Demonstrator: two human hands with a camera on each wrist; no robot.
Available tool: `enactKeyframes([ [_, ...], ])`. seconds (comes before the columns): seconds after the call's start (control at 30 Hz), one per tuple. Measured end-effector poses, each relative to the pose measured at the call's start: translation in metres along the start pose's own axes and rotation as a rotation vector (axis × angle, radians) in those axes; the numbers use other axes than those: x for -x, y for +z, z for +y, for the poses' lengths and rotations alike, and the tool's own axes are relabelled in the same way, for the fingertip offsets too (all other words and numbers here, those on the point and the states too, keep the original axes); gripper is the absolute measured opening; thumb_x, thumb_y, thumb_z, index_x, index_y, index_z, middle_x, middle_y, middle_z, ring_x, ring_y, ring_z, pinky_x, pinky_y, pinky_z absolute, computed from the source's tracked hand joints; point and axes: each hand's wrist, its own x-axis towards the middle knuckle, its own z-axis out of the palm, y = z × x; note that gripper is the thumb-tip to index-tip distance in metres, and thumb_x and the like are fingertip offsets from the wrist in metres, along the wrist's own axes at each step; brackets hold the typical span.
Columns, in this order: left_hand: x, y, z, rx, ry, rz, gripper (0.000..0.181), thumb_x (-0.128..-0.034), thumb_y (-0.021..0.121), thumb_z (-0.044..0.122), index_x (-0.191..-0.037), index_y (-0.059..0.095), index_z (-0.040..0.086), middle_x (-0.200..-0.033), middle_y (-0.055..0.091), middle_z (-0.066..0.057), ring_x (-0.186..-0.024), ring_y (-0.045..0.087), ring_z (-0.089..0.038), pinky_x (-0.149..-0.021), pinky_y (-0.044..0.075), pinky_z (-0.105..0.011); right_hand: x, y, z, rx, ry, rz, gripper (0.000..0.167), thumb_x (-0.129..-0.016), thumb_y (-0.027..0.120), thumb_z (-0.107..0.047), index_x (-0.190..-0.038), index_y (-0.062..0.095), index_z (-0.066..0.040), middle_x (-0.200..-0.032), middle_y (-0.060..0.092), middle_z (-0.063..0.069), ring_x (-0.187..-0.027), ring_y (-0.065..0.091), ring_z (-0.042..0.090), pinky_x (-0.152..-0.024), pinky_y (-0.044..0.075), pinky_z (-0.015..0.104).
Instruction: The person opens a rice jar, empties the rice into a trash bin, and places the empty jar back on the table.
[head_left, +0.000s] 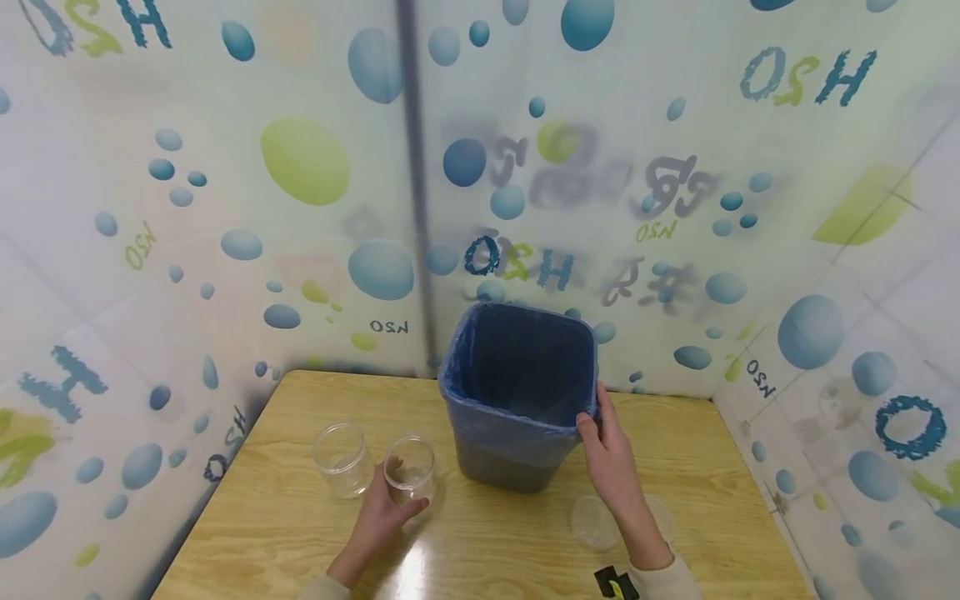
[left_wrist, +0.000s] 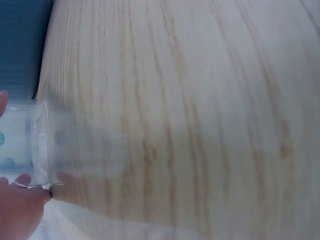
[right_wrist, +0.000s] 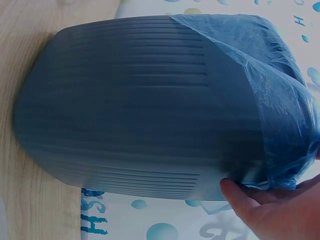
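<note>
A grey waste bin (head_left: pixel 498 460) stands on the table, its mouth lined with a thin blue plastic bag (right_wrist: pixel 280 115) folded over the rim. My right hand (head_left: pixel 617 467) grips the bin's right rim, thumb outside on the bag. To the left of the bin, my left hand (head_left: pixel 381 510) holds a clear plastic jar (head_left: pixel 411 477) from its left side, thumb in front and fingers behind. The left wrist view catches only part of this jar (left_wrist: pixel 22 140), lying sideways in the picture. Another clear jar (head_left: pixel 343 465) stands just left of that hand.
Two translucent round discs (head_left: pixel 595 523), like lids, lie near the right forearm on the wooden table (head_left: pixel 480 550). A small black and yellow item (head_left: pixel 617 583) is beside the right sleeve. Printed curtains (head_left: pixel 315 217) enclose the table at the back and sides.
</note>
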Motion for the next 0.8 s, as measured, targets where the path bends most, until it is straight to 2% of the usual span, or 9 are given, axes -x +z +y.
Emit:
enactKeyframes([
  [0.13, -0.002, -0.003, -0.001, 0.013, -0.019, -0.023, 0.108, -0.0727, 0.093, 0.016, -0.152, 0.027, -0.014, -0.142, 0.048, -0.038, -0.131, 0.049, -0.055, -0.114, 0.033, -0.064, -0.001, 0.0, -0.001, 0.003, -0.002, 0.005, 0.064, -0.113, 0.042, -0.028, -0.167, 0.012, -0.01, -0.17, 0.019, 0.017, -0.153, 0.025, 0.04, -0.121, 0.025, 0.06],
  [0.27, -0.003, -0.007, -0.001, 0.007, -0.041, -0.031, 0.125, -0.0711, 0.095, 0.018, -0.159, 0.011, -0.008, -0.15, 0.038, -0.041, -0.137, 0.04, -0.058, -0.116, 0.028, -0.064, -0.002, -0.001, -0.001, 0.008, 0.006, 0.005, 0.064, -0.113, 0.042, -0.028, -0.167, 0.013, -0.011, -0.17, 0.02, 0.017, -0.151, 0.028, 0.041, -0.119, 0.028, 0.06],
  [0.4, -0.001, -0.011, 0.005, -0.003, -0.011, -0.022, 0.131, -0.0707, 0.096, 0.024, -0.162, 0.006, -0.006, -0.158, 0.025, -0.041, -0.14, 0.035, -0.06, -0.114, 0.03, -0.064, -0.002, -0.002, 0.0, -0.004, 0.008, 0.015, 0.064, -0.112, 0.044, -0.026, -0.166, 0.015, -0.009, -0.169, 0.022, 0.02, -0.148, 0.033, 0.043, -0.115, 0.033, 0.062],
  [0.5, 0.004, -0.012, 0.011, -0.023, 0.05, -0.004, 0.13, -0.0707, 0.096, 0.025, -0.161, 0.009, -0.008, -0.159, 0.021, -0.04, -0.139, 0.034, -0.061, -0.111, 0.033, -0.066, -0.002, -0.003, 0.001, -0.032, 0.006, 0.028, 0.063, -0.112, 0.045, -0.024, -0.166, 0.018, -0.007, -0.169, 0.023, 0.02, -0.149, 0.032, 0.043, -0.115, 0.034, 0.061],
  [0.57, 0.007, -0.013, 0.016, -0.056, 0.099, 0.027, 0.128, -0.0695, 0.096, 0.024, -0.16, 0.013, -0.009, -0.158, 0.025, -0.039, -0.138, 0.035, -0.061, -0.11, 0.034, -0.067, -0.002, -0.004, 0.002, -0.054, 0.009, 0.035, 0.062, -0.112, 0.046, -0.024, -0.165, 0.02, -0.008, -0.169, 0.023, 0.018, -0.151, 0.03, 0.04, -0.116, 0.033, 0.057],
  [0.6, 0.009, -0.013, 0.017, -0.078, 0.128, 0.048, 0.126, -0.0685, 0.097, 0.023, -0.16, 0.015, -0.009, -0.157, 0.028, -0.038, -0.138, 0.036, -0.06, -0.109, 0.034, -0.068, -0.002, -0.005, 0.003, -0.066, 0.006, 0.039, 0.062, -0.112, 0.046, -0.025, -0.165, 0.021, -0.007, -0.169, 0.023, 0.017, -0.151, 0.03, 0.039, -0.117, 0.033, 0.054],
  [0.67, 0.012, -0.012, 0.022, -0.123, 0.192, 0.085, 0.123, -0.0666, 0.097, 0.02, -0.157, 0.02, -0.011, -0.154, 0.034, -0.037, -0.138, 0.037, -0.058, -0.11, 0.033, -0.066, -0.002, -0.006, 0.005, -0.1, 0.007, 0.045, 0.061, -0.112, 0.047, -0.026, -0.165, 0.023, -0.009, -0.169, 0.024, 0.015, -0.152, 0.029, 0.037, -0.117, 0.036, 0.039],
  [0.8, 0.015, -0.012, 0.03, -0.182, 0.305, 0.133, 0.119, -0.0626, 0.098, 0.016, -0.155, 0.027, -0.012, -0.15, 0.04, -0.035, -0.137, 0.04, -0.054, -0.12, 0.025, -0.031, 0.0, -0.008, 0.01, -0.198, -0.005, 0.066, 0.058, -0.112, 0.048, -0.026, -0.164, 0.028, -0.009, -0.168, 0.028, 0.011, -0.151, 0.033, 0.033, -0.104, 0.039, 0.012],
])
